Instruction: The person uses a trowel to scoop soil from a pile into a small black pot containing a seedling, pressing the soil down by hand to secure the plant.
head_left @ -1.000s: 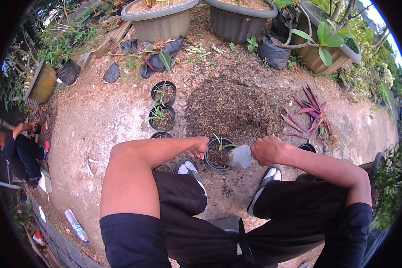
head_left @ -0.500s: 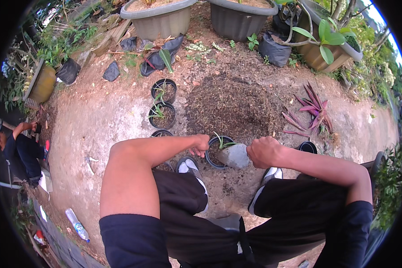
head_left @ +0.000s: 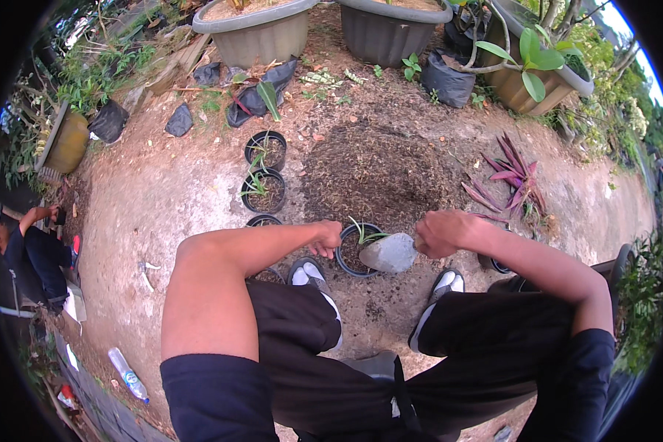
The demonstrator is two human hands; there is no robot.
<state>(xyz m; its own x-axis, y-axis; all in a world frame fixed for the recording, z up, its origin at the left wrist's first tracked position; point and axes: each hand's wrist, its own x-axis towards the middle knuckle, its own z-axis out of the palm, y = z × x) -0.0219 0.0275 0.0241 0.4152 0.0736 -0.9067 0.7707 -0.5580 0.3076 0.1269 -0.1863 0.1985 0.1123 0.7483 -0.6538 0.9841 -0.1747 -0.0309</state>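
Between my feet stands a small black plant pot of soil, with a thin green seedling leaning in it. My left hand is closed at the pot's left rim, its fingertips partly hidden. In my right hand is a trowel; the fingers wrap its handle, and the grey, soil-marked blade reaches over the pot's right rim. Just beyond lies a spread heap of dark, loose soil.
Potted seedlings line up on the left, partly behind my left arm. Uprooted purple-leaved plants and a black pot lie right. Large planters stand at the back. A plastic bottle and a seated person are left.
My right hand has moved slightly up and right, and the trowel blade has drawn a little right from the seedling. My left hand stays at the pot's rim. The view has shifted slightly.
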